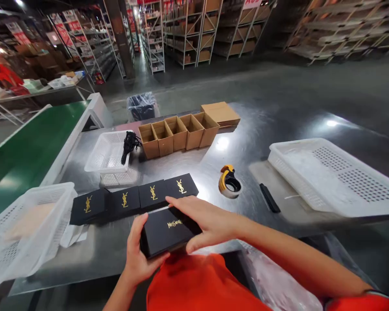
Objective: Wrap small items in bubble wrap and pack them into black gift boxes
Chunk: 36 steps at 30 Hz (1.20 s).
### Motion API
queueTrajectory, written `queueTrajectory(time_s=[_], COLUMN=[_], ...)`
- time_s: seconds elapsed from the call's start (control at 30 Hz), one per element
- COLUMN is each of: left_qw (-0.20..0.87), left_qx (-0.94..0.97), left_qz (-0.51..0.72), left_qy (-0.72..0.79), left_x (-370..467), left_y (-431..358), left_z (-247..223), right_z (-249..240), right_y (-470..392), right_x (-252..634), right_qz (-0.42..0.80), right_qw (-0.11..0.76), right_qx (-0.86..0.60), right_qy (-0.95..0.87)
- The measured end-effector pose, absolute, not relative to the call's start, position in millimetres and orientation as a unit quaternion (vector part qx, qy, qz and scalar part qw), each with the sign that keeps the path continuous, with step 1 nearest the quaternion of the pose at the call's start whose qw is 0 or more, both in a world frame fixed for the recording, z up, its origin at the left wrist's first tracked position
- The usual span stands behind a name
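Between my two hands is a black box (164, 232) with gold lettering on its top, held near the table's front edge. My left hand (141, 250) grips its left end, thumb on the near side. The fingers of my right hand (204, 220) lie across its right end and cover part of the lettering. Just beyond it, several black boxes (124, 200) with gold logos stand in a row, side by side. A yellow tape dispenser (229, 183) sits to the right, and a black cutter-like tool (269, 198) lies further right.
Open brown cartons (178, 134) stand in a row at the back, beside flat cardboard (221, 114). White baskets (337, 177) stand right and left; black cords (129, 146) hang over one. A green conveyor (39, 151) runs along the left. A person in red (8, 77) is far left.
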<state>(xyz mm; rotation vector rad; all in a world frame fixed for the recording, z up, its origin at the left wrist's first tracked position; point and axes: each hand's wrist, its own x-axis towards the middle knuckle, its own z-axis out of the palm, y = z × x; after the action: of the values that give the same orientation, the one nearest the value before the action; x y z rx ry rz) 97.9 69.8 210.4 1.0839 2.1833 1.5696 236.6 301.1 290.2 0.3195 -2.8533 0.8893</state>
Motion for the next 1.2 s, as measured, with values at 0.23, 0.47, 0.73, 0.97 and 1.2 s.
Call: queueTrajectory(time_s=[0.23, 0.47, 0.73, 0.97, 1.2], left_qw=[0.075, 0.185, 0.378, 0.234, 0.046], left_qx=[0.354, 0.358, 0.181, 0.061, -0.041], left_qz=[0.561, 0.576, 0.281, 0.46, 0.683], left_qy=[0.744, 0.711, 0.863, 0.855, 0.728], left_x=[102, 86, 88, -1, -97], left_y=[68, 73, 59, -17, -10], left_z=[204, 203, 137, 207, 297], right_z=[285, 281, 271, 214, 169], right_y=[288, 300, 371, 383, 332], right_x=[219, 232, 248, 275, 175], right_qz=[0.201, 0.12, -0.052, -0.134, -0.029], right_qw=[0.063, 0.109, 0.269, 0.175, 0.154], right_qx=[0.102, 0.087, -0.137, -0.201, -0.085], right_qy=[-0.972, -0.983, -0.952, -0.955, -0.984])
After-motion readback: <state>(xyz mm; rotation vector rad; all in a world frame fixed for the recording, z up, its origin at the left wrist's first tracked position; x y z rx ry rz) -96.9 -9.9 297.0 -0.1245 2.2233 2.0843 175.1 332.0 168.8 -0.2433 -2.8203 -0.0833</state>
